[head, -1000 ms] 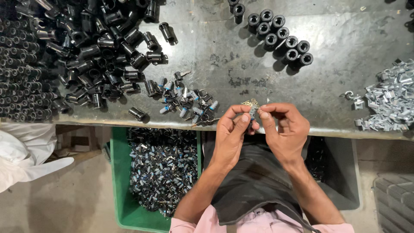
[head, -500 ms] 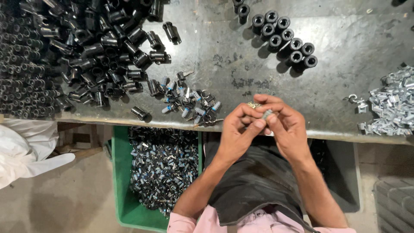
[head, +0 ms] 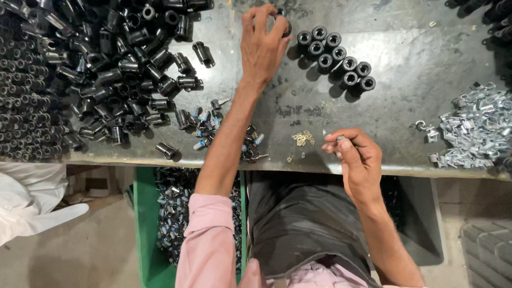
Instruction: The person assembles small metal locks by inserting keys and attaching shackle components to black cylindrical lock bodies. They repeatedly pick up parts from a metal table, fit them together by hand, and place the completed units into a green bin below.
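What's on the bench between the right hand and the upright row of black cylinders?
In the head view, nothing: only bare, stained tabletop separates the right hand from the black cylinders. Small brass pieces lie beside that hand, off the line.

Flat, fairly bright light falls from overhead onto the dark metal table (head: pixel 405 48), leaving a dull grey sheen. The upright black sleeves (head: pixel 336 56) cast short shadows toward the lower left. Focus is sharp throughout; edges curve slightly, corners dim.

Black cylinders (head: pixel 336 56) stand on the grey table (head: pixel 416 48), silver clips (head: pixel 477 130) right, green crate (head: pixel 146 224) below.
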